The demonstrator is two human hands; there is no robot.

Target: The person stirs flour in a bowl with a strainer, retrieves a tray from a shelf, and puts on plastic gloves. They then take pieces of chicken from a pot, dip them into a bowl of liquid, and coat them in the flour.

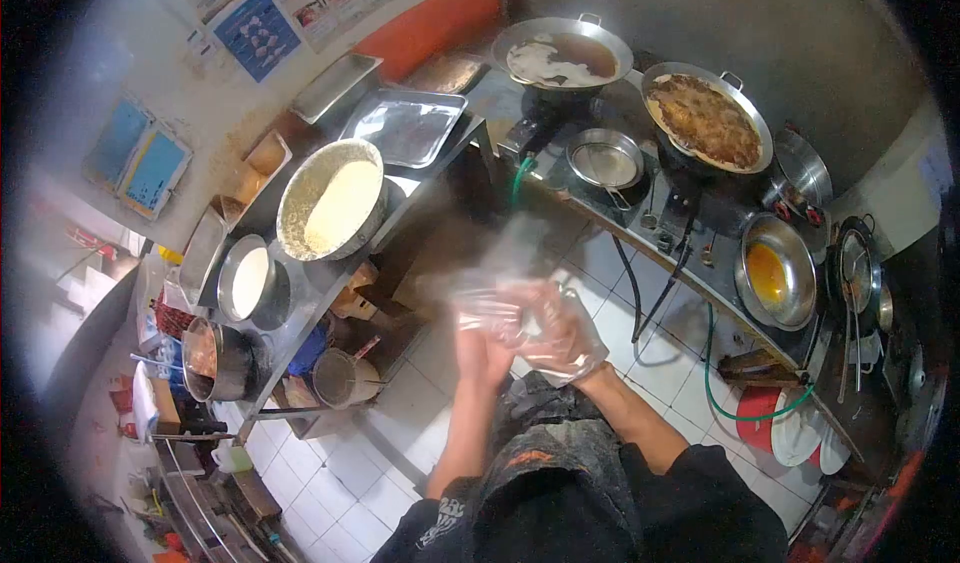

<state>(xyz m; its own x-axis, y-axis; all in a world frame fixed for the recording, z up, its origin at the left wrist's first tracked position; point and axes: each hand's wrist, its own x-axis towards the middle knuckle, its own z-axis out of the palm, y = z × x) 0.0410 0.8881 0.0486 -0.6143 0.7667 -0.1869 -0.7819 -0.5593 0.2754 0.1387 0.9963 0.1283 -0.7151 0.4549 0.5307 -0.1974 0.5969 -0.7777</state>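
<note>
A large bag of clear, wrinkled plastic (587,325) is at the middle of the view, in front of the person's dark, pale-smudged apron (550,463) and above the white tiled floor (405,418). The bare left hand (492,313) and the bare right hand (548,328) are close together at the bag, their skin showing through the film (whether they are inside it or behind it, I cannot tell). Blur and plastic hide the fingers, so I cannot tell whether either hand is clenched, loose or grasping the film. On the metal-topped table (312,281) to the left are a big round metal bowl of pale yellow mixture (330,200) and a shiny rectangular metal tray (405,126). To the right, two wide metal pans of brown liquid, one with white foam (563,55) and one bubbling (707,118), stand near a round, long-handled strainer (605,160) and a steel bowl of orange liquid (775,271).
</note>
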